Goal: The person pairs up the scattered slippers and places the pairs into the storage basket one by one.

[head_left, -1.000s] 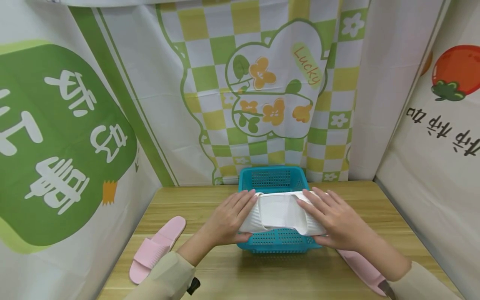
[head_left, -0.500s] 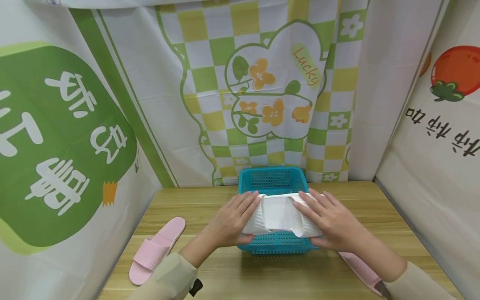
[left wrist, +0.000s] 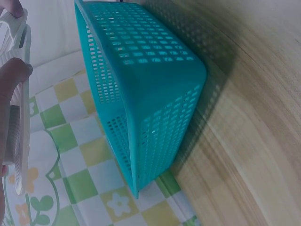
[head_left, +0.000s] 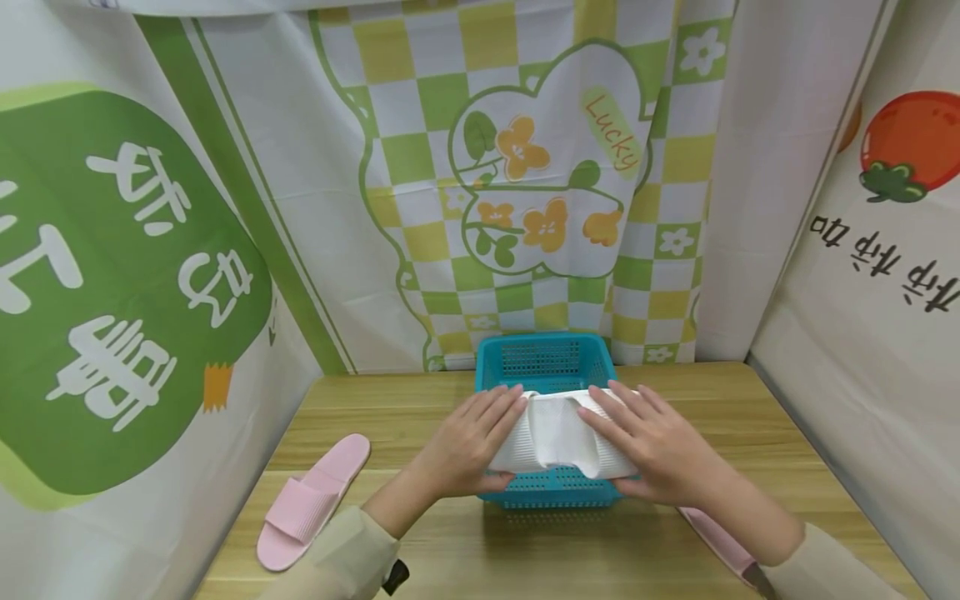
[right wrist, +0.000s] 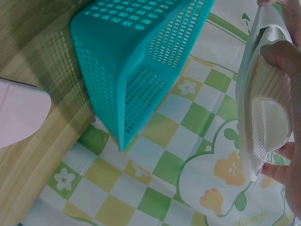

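White slippers (head_left: 558, 433) with ribbed straps are held level between both hands, over the teal basket (head_left: 555, 493). One strap lies at each end, with the pale insole showing in between. My left hand (head_left: 467, 442) grips the left end, fingers over the top and thumb at the near edge. At the right end, my right hand (head_left: 651, 442) grips in the same way, its fingertips over the strap. Both wrist views show the slippers (right wrist: 251, 108) raised above the basket's open top. The basket's inside is mostly hidden by the slippers in the head view.
A pink slipper (head_left: 309, 508) lies on the wooden table (head_left: 420, 550) at the left. Another pink slipper (head_left: 718, 537) lies at the right, partly under the right forearm. Behind the basket hangs a checked cloth (head_left: 517, 300), with printed cloth on both sides.
Both hands have drawn slightly closer together and a little nearer, so the slippers' overall span is shorter. The basket and the pink slippers have stayed put.
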Demonstrator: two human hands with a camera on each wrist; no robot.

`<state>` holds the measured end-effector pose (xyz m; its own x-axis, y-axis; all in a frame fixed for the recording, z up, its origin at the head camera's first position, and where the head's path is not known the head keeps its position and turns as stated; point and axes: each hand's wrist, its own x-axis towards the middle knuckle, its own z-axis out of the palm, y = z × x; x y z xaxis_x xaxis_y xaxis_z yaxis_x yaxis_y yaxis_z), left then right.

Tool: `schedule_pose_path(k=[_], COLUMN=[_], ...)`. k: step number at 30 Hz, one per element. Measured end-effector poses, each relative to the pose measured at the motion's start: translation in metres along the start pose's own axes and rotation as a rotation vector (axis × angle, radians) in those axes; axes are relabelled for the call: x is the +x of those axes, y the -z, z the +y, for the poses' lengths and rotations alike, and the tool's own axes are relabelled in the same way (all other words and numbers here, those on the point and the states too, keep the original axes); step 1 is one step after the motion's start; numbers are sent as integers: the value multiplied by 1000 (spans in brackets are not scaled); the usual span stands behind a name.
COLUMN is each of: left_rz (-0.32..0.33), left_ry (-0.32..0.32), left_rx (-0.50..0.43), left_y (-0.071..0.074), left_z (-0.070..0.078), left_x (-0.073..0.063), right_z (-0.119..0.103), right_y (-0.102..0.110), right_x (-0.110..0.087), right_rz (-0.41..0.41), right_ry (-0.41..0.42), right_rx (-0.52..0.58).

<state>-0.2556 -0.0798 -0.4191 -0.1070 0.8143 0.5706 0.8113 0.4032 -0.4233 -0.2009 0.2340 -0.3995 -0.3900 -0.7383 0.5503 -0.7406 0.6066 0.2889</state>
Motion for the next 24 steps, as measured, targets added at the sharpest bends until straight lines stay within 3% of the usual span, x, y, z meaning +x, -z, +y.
schedule_pose_path(k=[24], left_rz=[10], left_ry=[1], left_rx=[2], left_y=[-5], left_z=[6], left_x=[0], right_z=[-6], right_y=[-7], right_x=[5], right_rz=[-23], right_ry=[26], right_rx=[16])
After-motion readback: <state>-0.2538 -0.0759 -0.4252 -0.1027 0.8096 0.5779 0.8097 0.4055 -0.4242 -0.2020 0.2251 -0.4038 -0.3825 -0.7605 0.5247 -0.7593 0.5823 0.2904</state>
